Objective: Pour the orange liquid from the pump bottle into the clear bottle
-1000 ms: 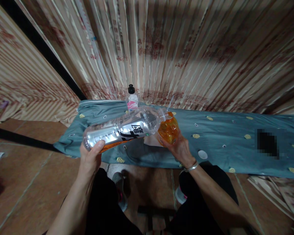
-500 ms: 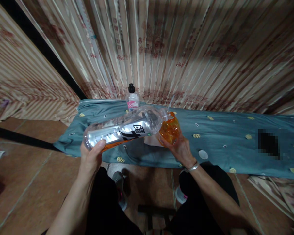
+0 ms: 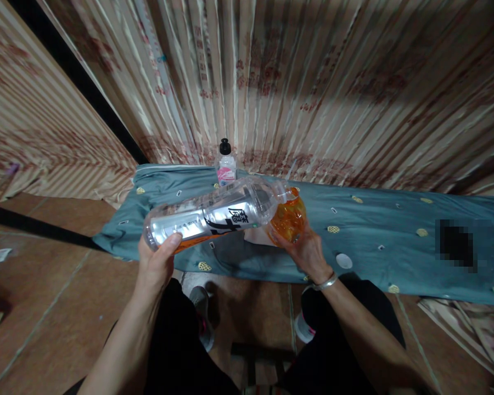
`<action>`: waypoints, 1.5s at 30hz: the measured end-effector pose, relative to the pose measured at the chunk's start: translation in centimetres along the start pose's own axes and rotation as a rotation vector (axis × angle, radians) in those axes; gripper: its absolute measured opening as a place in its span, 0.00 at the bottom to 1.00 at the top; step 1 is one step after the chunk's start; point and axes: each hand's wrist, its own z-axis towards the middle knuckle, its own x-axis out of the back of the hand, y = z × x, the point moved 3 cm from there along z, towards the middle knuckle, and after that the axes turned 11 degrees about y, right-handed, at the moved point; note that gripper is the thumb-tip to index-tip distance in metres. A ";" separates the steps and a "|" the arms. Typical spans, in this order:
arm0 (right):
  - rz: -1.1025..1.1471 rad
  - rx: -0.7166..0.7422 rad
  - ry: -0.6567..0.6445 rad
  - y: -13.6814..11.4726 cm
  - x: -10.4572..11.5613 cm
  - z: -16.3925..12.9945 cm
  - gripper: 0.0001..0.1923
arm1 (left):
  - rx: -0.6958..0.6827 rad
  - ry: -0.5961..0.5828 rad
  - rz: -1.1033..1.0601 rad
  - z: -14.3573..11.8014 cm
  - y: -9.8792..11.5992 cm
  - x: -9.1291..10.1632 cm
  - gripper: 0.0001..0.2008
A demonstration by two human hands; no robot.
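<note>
L hand (image 3: 158, 262) grips the base end of a big clear plastic bottle (image 3: 214, 214), thumb wrapped over the near side, fingers hidden behind. Bottle lies almost horizontal in the air above the counter (image 3: 379, 230), long axis running lower-left to upper-right w/ a slight tilt: base at the L hand, neck pointing right and away from the person. A strip of orange liquid sits along the bottle's lower side near the base; rest of the body looks clear, w/ a silver label and black characters.

R hand (image 3: 307, 249) cups a small clear glass (image 3: 288, 215) from below and the near side, fingers closed round it. Glass is full of orange liquid and tilted toward the bottle; bottle mouth meets its rim at the upper left. A bracelet (image 3: 324, 283) sits on the R wrist.

Counter is draped in a teal cloth (image 3: 395, 247) w/ small yellow spots. On it, just right of the R hand, a small white cap (image 3: 344, 260). At the back edge, behind the big bottle, a small bottle (image 3: 225, 165) w/ black top and pink label stands upright against the striped curtain (image 3: 313, 82). Floor (image 3: 45, 296) is brown tile; person's dark trousers and shoes show below.
</note>
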 end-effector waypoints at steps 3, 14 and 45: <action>-0.014 -0.006 0.006 0.0 0.0 0.0 0.59 | 0.001 -0.002 0.001 0.0 0.0 0.0 0.34; -0.001 -0.019 0.002 -0.1 0.1 0.1 0.58 | 0.011 -0.002 -0.014 -0.1 0.0 0.0 0.32; -0.047 -0.089 -0.080 -1.0 0.8 0.5 0.47 | -0.011 0.003 -0.019 0.0 -0.3 -0.1 0.33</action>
